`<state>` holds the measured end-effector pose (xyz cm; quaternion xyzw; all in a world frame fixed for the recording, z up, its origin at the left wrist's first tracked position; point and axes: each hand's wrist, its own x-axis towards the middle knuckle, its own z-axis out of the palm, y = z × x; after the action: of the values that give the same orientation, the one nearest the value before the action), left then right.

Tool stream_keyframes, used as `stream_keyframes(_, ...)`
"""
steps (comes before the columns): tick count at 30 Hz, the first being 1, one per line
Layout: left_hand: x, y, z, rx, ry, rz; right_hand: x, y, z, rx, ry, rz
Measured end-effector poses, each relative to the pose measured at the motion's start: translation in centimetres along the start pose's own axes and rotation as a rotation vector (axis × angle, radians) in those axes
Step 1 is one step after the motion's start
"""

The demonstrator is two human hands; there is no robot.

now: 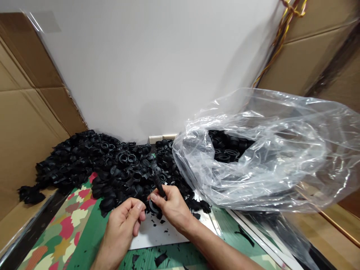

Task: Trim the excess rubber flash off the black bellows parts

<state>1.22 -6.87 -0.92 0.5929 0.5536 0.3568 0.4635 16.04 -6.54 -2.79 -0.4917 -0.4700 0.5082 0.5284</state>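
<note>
My right hand [173,206] is closed around a slim black rod-like piece [159,185], which looks like a tool handle and points up and away. A curved black ring-shaped part [153,207] shows just under its fingers. To the left, my left hand [125,217] is closed with thumb and forefinger pressed together; I cannot make out anything between them. The two hands are close but apart, over a white sheet [149,240] sprinkled with black scraps. Beyond them lies a big heap of black ribbed rubber-like parts [123,161].
A clear plastic bag [270,180] holding more black parts [227,148] stands open at the right. Cardboard walls [25,123] flank the bench on both sides. A pale wall [157,67] rises behind. Black offcuts [161,258] lie on the green surface [180,255]. Twisted wires [277,41] hang at upper right.
</note>
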Motion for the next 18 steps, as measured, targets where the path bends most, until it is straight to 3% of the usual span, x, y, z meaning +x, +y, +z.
stream_keyframes(8, -0.2, 0.1, 0.4, -0.02, -0.005, -0.013, 0.3, 1.3, 0.1, 0.059, 0.014, 0.11)
stream_keyframes(18, -0.3, 0.8, 0.8, -0.11, 0.025, -0.056, 0.3, 1.3, 0.2, 0.087, 0.03, 0.113)
